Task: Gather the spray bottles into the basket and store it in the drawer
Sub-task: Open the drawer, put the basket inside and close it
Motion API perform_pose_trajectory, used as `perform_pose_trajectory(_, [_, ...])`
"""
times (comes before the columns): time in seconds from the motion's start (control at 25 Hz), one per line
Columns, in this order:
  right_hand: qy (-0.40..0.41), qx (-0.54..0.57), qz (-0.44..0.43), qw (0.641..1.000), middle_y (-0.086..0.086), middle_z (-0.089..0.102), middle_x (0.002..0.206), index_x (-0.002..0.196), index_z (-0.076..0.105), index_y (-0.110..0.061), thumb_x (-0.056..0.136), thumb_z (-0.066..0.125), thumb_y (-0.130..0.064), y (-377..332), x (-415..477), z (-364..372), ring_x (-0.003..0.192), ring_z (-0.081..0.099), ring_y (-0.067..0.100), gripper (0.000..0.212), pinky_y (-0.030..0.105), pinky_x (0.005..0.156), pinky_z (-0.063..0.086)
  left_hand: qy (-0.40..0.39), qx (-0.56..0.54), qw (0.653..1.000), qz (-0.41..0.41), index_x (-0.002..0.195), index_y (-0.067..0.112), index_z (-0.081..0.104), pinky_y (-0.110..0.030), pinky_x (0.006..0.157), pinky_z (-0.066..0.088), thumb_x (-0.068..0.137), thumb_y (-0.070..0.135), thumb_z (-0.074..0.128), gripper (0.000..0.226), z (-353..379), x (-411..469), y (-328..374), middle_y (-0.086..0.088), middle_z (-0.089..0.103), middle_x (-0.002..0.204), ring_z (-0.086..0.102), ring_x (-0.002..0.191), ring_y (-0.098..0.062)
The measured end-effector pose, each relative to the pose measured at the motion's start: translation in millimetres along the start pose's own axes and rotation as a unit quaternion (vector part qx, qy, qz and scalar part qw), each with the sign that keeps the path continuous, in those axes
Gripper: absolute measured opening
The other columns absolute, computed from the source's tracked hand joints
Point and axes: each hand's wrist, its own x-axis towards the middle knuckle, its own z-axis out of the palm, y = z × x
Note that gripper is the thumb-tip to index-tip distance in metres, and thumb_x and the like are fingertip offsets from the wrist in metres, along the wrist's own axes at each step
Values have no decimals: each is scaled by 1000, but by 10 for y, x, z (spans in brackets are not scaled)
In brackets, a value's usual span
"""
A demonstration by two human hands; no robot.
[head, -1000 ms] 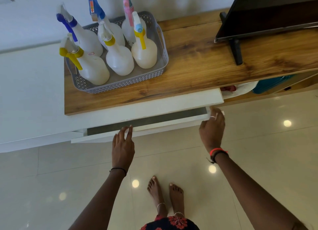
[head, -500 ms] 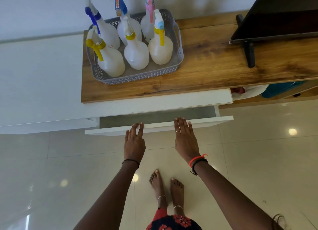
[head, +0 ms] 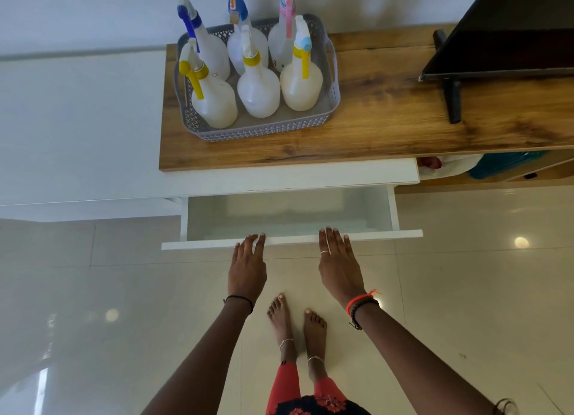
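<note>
A grey perforated basket stands on the wooden cabinet top, near its left end. Several white spray bottles with yellow, blue and pink triggers stand upright inside it. Below the top, a white drawer is pulled out and its inside looks bare. My left hand and my right hand lie flat with straight fingers, fingertips touching the drawer's front panel, side by side near its middle.
A black TV on a stand occupies the right part of the top. A teal object and white cloth sit on the open shelf to the drawer's right. My bare feet stand on glossy tiles just before the drawer.
The drawer has slid out much farther, from a narrow gap to wide open. My right hand moved from the drawer's right end toward the middle, beside my left hand.
</note>
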Motion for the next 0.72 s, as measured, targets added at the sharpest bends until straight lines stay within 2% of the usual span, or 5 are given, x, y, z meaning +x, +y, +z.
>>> perform_pose_trajectory(0.16, [-11, -15, -10, 1000, 16, 18, 160, 152, 13, -2, 96, 26, 1, 0, -69, 14, 150, 14, 28, 57, 42, 123, -2, 28, 18, 999, 7, 130, 6, 54, -42, 109, 41, 86, -3, 50, 45, 4, -66, -21, -15, 58, 123, 57, 114, -34])
perform_pose_trajectory(0.24, [-12, -18, -16, 1000, 16, 20, 160, 152, 14, -3, 96, 26, 3, 3, -132, 39, 150, 15, 28, 58, 43, 122, -2, -3, 35, 999, 23, 138, 10, 46, -40, 116, 31, 90, 1, 43, 48, 36, -116, -37, -12, 52, 135, 49, 127, -30])
perform_pose_trajectory(0.32, [-16, -16, -20, 1000, 16, 22, 159, 153, 13, -5, 96, 27, 1, -4, -209, 73, 149, 17, 29, 59, 43, 122, -1, -43, 32, 998, 29, 150, 14, 22, -39, 123, 14, 96, 7, 32, 56, 128, -213, -59, -4, 31, 155, 25, 146, -21])
perform_pose_trajectory(0.4, [-27, -18, -21, 999, 17, 24, 158, 153, 13, -6, 98, 29, -3, -27, -278, 112, 149, 18, 30, 57, 42, 122, 0, -57, 39, 997, 23, 153, 16, 8, -38, 123, 6, 97, 9, 28, 60, 210, -315, -68, 0, 18, 160, 11, 150, -18])
perform_pose_trajectory(0.72, [-60, -29, -20, 998, 17, 39, 149, 149, 26, -4, 94, 31, 0, -50, -428, 145, 143, 31, 28, 55, 40, 124, 8, -99, 70, 993, 6, 151, 14, 10, -41, 123, 1, 98, 14, 31, 57, 245, -526, 15, -5, 23, 158, 13, 149, -20])
